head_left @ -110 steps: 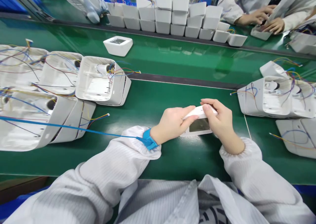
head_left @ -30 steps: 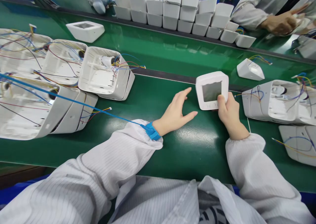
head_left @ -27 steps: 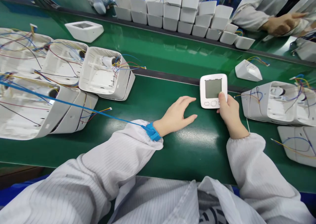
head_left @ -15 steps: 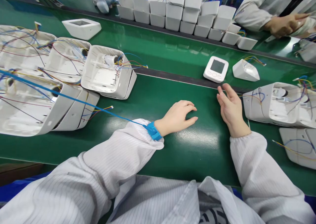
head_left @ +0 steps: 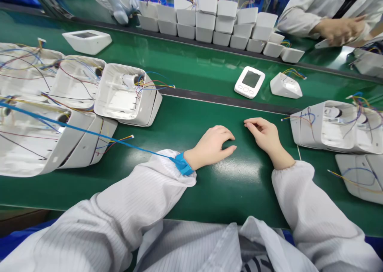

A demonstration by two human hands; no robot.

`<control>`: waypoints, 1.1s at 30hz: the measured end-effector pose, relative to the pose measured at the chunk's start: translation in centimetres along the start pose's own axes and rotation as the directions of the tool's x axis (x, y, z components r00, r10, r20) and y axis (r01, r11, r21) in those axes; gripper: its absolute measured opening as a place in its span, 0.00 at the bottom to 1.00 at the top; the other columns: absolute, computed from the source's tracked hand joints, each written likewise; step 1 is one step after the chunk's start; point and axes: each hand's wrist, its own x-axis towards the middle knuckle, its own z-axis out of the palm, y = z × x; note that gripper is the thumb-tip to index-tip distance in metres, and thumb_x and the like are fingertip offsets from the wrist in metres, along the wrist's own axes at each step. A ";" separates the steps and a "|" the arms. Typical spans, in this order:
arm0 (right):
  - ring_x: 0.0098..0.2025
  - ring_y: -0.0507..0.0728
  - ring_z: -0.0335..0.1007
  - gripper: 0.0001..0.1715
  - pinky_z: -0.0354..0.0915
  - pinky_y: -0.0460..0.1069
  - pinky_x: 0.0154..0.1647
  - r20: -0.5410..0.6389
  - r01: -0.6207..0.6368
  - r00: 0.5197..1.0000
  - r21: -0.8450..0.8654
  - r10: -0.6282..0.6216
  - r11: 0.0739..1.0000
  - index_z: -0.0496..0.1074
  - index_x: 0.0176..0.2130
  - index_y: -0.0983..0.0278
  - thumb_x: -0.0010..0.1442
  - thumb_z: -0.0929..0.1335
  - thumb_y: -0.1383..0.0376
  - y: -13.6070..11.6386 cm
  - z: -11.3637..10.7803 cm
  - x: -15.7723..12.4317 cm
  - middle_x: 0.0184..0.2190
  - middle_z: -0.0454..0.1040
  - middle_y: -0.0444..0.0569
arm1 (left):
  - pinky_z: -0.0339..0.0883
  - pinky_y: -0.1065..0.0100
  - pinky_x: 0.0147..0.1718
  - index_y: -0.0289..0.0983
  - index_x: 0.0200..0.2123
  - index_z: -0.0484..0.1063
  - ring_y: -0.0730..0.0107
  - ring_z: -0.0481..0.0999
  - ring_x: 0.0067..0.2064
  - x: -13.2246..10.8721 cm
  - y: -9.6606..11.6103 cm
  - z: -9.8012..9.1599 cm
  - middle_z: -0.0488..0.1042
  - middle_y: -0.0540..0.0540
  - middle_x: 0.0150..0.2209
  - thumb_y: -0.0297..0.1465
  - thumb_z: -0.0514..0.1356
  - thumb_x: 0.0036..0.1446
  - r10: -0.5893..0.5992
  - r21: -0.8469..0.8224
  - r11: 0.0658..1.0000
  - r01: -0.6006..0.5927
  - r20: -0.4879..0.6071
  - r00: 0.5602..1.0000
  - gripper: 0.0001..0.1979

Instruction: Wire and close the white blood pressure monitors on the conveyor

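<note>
My left hand [head_left: 212,146] hovers over or rests on the green bench, thumb and fingers apart, with nothing between them. A blue strap [head_left: 183,163] circles its wrist, and a blue cord runs from it to the left. Facing it is my right hand [head_left: 265,138], its thumb and fingertips drawn together; no object shows in them. Beyond the right hand, a white device with a grey screen and several round buttons [head_left: 249,82] lies face up on the bench, apart from both hands. A small white housing with coloured wires [head_left: 286,86] lies to its right.
Open white housings with wires [head_left: 125,92] crowd the left side. More housings [head_left: 335,124] stand at the right. Stacked white housings [head_left: 206,20] line the back. A white device [head_left: 87,41] lies at the upper left. Across the bench is a co-worker's hand [head_left: 338,29].
My right hand has drawn back from near the white device, and its fingers have closed together. My left hand keeps its open shape. The view has shifted slightly.
</note>
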 end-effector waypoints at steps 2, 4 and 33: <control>0.37 0.57 0.78 0.13 0.73 0.53 0.36 -0.014 0.001 1.000 -0.013 -0.001 1.000 0.80 0.38 0.62 0.61 0.69 0.57 0.0 0.1 0.1 0.37 0.81 0.49 | 0.68 0.52 0.55 0.37 0.42 0.75 0.57 0.75 0.51 0.0 0.0 0.0 0.79 0.42 0.45 0.34 0.61 0.60 0.005 0.004 1.000 -0.005 -0.001 1.000 0.10; 0.36 0.57 0.78 0.13 0.72 0.52 0.36 -0.052 -0.020 0.998 -0.019 0.019 1.000 0.80 0.38 0.62 0.61 0.68 0.57 0.0 0.2 0.4 0.36 0.81 0.50 | 0.68 0.52 0.55 0.36 0.41 0.75 0.57 0.75 0.52 0.0 -0.1 0.0 0.79 0.42 0.45 0.34 0.62 0.59 0.006 0.006 1.000 -0.006 0.001 1.000 0.09; 0.51 0.67 0.65 0.08 0.62 0.63 0.55 -0.283 -0.278 0.948 -0.514 0.145 0.812 0.74 0.41 0.63 0.59 0.69 0.68 7.0 -3.6 10.8 0.45 0.75 0.56 | 0.71 0.47 0.53 0.40 0.41 0.77 0.53 0.76 0.52 0.1 -0.4 0.0 0.79 0.42 0.46 0.38 0.60 0.60 -0.010 0.048 0.999 0.010 -0.001 1.000 0.10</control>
